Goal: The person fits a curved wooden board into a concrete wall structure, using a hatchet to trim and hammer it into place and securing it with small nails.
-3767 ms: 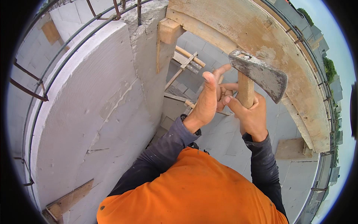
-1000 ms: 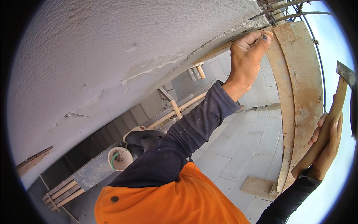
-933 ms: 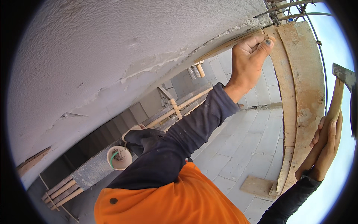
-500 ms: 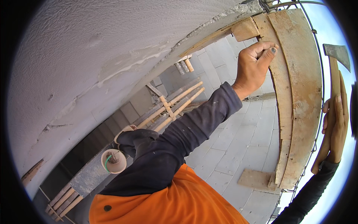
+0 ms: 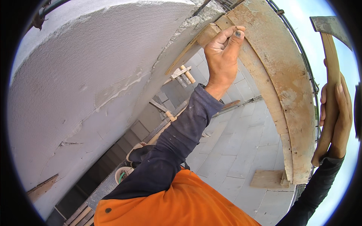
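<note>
My left hand (image 5: 223,62) is raised with thumb and forefinger pinched together, close against the face of a long wooden board (image 5: 288,75). Whatever sits between those fingertips is too small to make out. The thumbnail looks dark. A narrower wooden strip (image 5: 260,73) runs along the board's inner edge. A short wood block (image 5: 206,35) lies by the left hand, where the board meets the wall. At the far right, my right hand (image 5: 342,120) is wrapped round the wooden handle of a hatchet (image 5: 332,64), held upright with its metal head at the top.
A rough grey wall (image 5: 94,64) with a chipped edge fills the left. Below are a pale block wall (image 5: 226,150), a bucket (image 5: 122,173) and a plank platform (image 5: 102,190). Steel bars (image 5: 301,41) run along the board's outer side. A scrap of wood (image 5: 267,179) is at its lower end.
My left hand has shifted left and up along the board, nearer the short block, still pinched. The view has tilted, showing more of the wall's top. The hatchet stays in my right hand, slightly higher.
</note>
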Tool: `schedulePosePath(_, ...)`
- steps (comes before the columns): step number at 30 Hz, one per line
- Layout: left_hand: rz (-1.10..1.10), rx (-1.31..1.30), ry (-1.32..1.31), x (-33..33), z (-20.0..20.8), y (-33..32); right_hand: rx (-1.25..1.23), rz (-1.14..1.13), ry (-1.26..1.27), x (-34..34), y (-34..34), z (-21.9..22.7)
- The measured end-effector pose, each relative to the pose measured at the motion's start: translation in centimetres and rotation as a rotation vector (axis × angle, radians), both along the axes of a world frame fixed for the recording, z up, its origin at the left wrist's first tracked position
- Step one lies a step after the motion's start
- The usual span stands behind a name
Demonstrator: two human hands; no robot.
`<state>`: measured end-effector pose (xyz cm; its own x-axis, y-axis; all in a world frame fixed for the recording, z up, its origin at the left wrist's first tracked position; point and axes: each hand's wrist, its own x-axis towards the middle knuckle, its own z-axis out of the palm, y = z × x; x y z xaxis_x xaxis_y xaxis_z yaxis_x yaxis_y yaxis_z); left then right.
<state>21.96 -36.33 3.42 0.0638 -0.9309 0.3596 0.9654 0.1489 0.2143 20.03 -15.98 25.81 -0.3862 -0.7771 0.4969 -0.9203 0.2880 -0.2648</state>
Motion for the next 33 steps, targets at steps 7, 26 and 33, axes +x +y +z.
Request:
schedulePosePath(7,-0.006,-0.014,-0.08,0.6,0.5,0.2,0.001,0.066,0.074,0.7,0.5,-0.5)
schedulePosePath(26,0.242,0.017,-0.134,-1.3,1.1,0.6,0.246,0.458,0.675,0.1,-3.7,-2.7)
schedulePosePath(33,0.304,0.009,-0.174,-1.6,0.7,0.5,0.423,0.28,0.612,0.7,-4.0,-3.3)
